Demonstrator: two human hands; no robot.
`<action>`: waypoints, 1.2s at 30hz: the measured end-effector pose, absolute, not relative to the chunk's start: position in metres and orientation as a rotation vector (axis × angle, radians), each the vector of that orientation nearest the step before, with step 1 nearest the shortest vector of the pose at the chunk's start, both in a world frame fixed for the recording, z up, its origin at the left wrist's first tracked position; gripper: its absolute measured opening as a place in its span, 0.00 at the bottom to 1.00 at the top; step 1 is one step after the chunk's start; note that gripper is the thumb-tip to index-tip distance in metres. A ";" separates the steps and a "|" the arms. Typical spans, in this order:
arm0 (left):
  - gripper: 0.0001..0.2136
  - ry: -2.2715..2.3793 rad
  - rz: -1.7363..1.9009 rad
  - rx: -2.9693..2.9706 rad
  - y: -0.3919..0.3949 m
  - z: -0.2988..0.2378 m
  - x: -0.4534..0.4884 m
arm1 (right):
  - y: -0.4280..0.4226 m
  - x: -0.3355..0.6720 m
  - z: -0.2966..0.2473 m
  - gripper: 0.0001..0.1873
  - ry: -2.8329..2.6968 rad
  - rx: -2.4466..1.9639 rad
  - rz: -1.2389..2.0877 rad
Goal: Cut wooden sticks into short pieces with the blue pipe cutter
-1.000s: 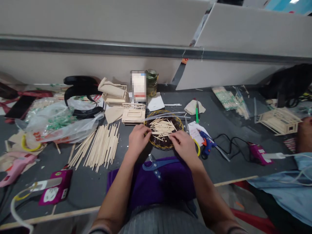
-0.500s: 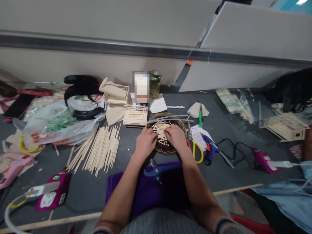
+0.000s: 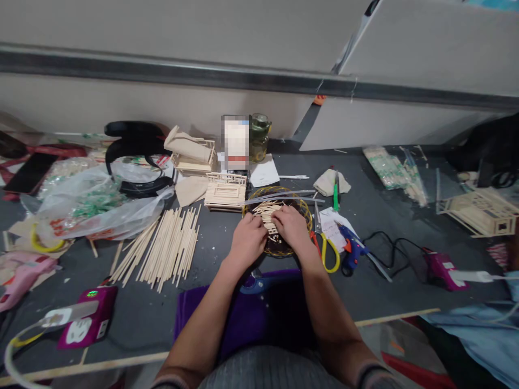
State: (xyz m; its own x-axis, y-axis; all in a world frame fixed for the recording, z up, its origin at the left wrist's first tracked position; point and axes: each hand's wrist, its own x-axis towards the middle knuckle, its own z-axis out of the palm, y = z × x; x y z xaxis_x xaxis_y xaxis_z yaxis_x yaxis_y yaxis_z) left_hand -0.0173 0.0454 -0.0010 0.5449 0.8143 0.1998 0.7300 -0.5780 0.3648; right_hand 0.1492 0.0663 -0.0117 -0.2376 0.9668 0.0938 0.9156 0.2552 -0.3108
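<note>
A round woven basket (image 3: 303, 204) with a yellowish rim holds a heap of short wooden sticks (image 3: 265, 212). Over its left edge, my left hand (image 3: 248, 237) is closed, fingers curled toward the sticks; what lies in its fingertips is hidden. My right hand (image 3: 292, 224) reaches in from the right, its bent fingers pinched among the short sticks. Two clear glue sticks (image 3: 284, 197) lie across the far part of the basket. Close to the right hand are scissors (image 3: 331, 254) with yellow and red handles.
Longer sticks (image 3: 170, 246) lie spread at the left. Small stick-built models (image 3: 225, 193) stand behind. A blue glue gun (image 3: 353, 254) with its cable is at the right, a blue-handled tool (image 3: 259, 283) on purple cloth (image 3: 194, 308) in front. A pink glue gun (image 3: 24, 275) lies far left.
My left hand has shifted slightly right and nearer the right hand, its fingers curling more. The right hand stays among the sticks. The camera view has moved a little.
</note>
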 end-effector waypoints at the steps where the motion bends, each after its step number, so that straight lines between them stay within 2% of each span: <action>1: 0.08 1.292 0.507 2.543 0.045 -0.002 -0.017 | 0.067 0.148 -0.012 0.08 -2.262 -1.747 0.279; 6: 0.09 1.263 0.538 2.504 0.046 -0.004 -0.017 | 0.067 0.151 -0.005 0.10 -2.173 -1.769 0.290; 9: 0.09 1.271 0.709 2.391 0.047 -0.003 -0.017 | 0.059 0.157 0.009 0.10 -2.121 -1.738 0.352; 13: 0.07 1.241 1.091 2.124 0.046 0.001 -0.017 | 0.046 0.160 0.031 0.09 -2.015 -1.492 0.653; 16: 0.07 1.106 1.242 2.018 0.045 0.003 -0.016 | 0.040 0.156 0.039 0.07 -1.930 -1.389 0.822; 25: 0.06 1.085 1.346 1.956 0.044 0.009 -0.016 | 0.035 0.145 0.029 0.09 -1.645 -1.310 1.055; 28: 0.07 1.070 1.297 2.028 0.045 0.007 -0.017 | 0.032 0.147 0.027 0.09 -1.655 -1.390 1.007; 36: 0.06 1.215 1.039 2.179 0.055 0.002 -0.033 | 0.026 0.171 0.027 0.09 -2.156 -1.710 0.570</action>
